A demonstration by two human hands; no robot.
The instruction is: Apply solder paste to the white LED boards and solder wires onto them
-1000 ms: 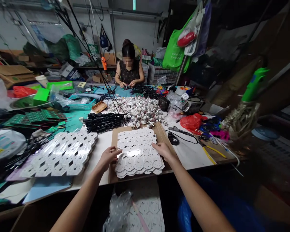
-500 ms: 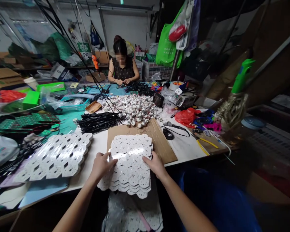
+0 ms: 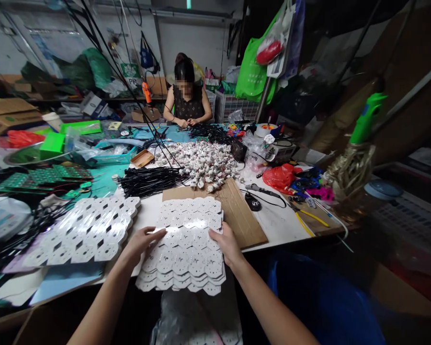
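at near left, white perforated sheets (image 3: 82,232) lie flat; the left hand (image 3: 138,244) clasps the near-centre white stack (image 3: 187,256), slid nearer now and overhanging the table (image 3: 282,227), so the grip matters; the right hand (image 3: 230,244) clasps its right edge, cardboard (image 3: 247,220) bared beyond.

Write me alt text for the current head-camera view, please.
The left hand and right hand hold the sides of a stack of white perforated sheets overhanging the table's near edge. Nearby lie brown cardboard, more white sheets, black cables and a heap of small white parts; another person is across the table.
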